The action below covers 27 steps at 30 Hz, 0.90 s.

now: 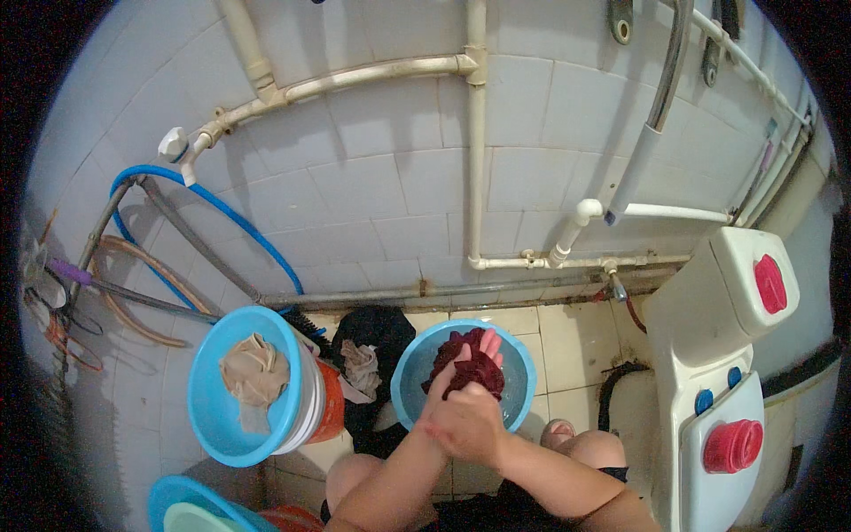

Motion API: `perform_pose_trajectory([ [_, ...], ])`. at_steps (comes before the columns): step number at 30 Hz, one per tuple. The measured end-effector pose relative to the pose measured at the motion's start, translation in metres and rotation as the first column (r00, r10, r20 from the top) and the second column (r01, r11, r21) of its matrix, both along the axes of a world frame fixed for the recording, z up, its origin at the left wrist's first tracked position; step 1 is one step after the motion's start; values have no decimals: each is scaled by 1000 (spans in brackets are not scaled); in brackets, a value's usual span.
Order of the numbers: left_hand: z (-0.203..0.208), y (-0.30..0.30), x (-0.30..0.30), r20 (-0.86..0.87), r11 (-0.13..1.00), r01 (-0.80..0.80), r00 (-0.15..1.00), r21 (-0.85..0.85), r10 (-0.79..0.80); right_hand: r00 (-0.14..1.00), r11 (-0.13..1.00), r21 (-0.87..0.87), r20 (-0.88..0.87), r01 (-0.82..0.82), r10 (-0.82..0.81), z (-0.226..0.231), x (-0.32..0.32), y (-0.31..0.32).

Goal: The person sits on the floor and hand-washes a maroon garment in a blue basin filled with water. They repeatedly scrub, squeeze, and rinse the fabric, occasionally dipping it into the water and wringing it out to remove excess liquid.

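Over a light blue basin (400,383) on the floor, both my hands work on a bunched dark red cloth (483,372). My left hand (441,390) is wrapped round the cloth, its pinkish fingertips showing on the far side. Lower and to the right, my right hand (470,424) is closed in a fist on the cloth's near end, pressed against the left hand. Part of the cloth is hidden behind my hands. Water appears to lie in the basin below.
At left, a blue basin (202,390) holding beige cloth (255,372) tops white and orange buckets. Dark cloth (377,332) lies between the basins. A white toilet (700,301) with red tubs stands right. Pipes (381,75) and a blue hose (235,215) line the wall.
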<state>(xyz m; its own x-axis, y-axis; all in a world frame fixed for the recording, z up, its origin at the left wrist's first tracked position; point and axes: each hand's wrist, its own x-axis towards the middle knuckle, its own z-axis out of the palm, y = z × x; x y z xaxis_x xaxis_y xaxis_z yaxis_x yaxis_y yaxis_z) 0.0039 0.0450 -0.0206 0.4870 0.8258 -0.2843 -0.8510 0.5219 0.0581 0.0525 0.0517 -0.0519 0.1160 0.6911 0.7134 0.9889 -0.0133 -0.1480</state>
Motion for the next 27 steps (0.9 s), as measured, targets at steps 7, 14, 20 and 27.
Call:
perform_pose_trajectory([
  [7,9,-1,-1,-230,958,-171,947,228,224,-19,898,178,-982,-401,186,21,56,16],
  [14,-3,15,-4,-345,945,-204,894,255,286,-472,786,193,-871,-587,-139,42,57,-1],
  [20,-8,0,-2,-318,950,308,896,-56,-309,461,938,173,-834,-302,302,62,73,9],
  [27,-4,16,-19,25,922,364,929,131,-370,499,511,26,-172,-859,849,46,24,-40],
])
